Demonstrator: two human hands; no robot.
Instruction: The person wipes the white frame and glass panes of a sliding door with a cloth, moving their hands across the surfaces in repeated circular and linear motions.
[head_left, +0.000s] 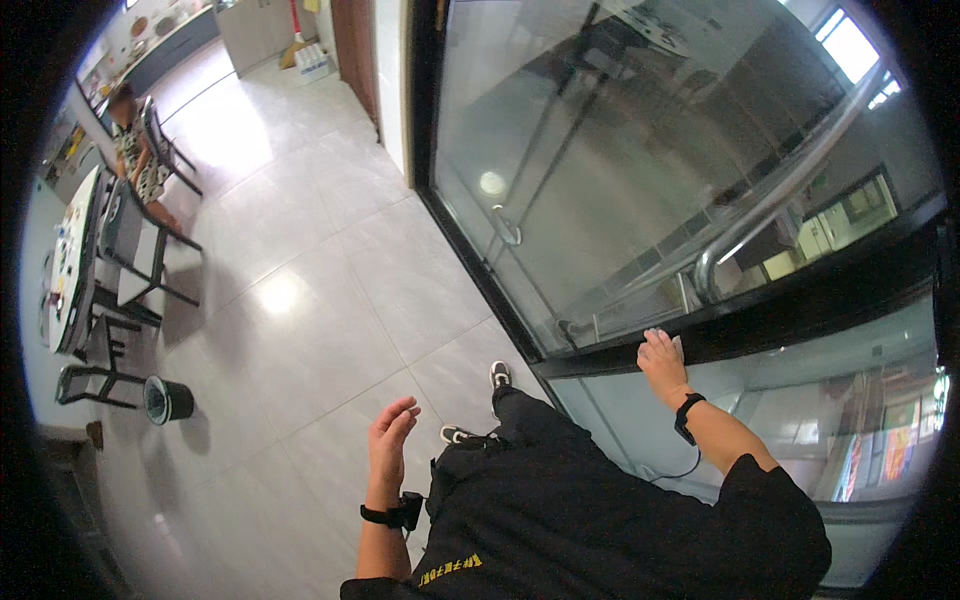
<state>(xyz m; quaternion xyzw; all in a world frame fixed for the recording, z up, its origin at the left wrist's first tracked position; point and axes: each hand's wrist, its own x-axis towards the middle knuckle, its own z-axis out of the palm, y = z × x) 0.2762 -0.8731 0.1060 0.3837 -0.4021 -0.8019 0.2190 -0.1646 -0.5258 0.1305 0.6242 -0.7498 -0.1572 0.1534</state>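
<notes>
My right hand (664, 364) is at the black frame rail (712, 326) of a large glass panel, its fingers bent against the rail. A small pale piece, perhaps cloth or tissue, shows beside the fingers; whether they grip it is unclear. Just above the hand, a metal bar handle (705, 277) curves up along the glass (645, 172). My left hand (394, 427) hangs over the tiled floor, fingers slightly curled and holding nothing visible. Each wrist wears a black strap, the left one bearing a small black device (410, 511).
A person (135, 150) sits on a chair at the upper left, near a table (75, 255) with small items on it. A dark bin (169, 400) stands near the chairs. A broom (291, 52) and a white pack (311, 64) are by the far wall.
</notes>
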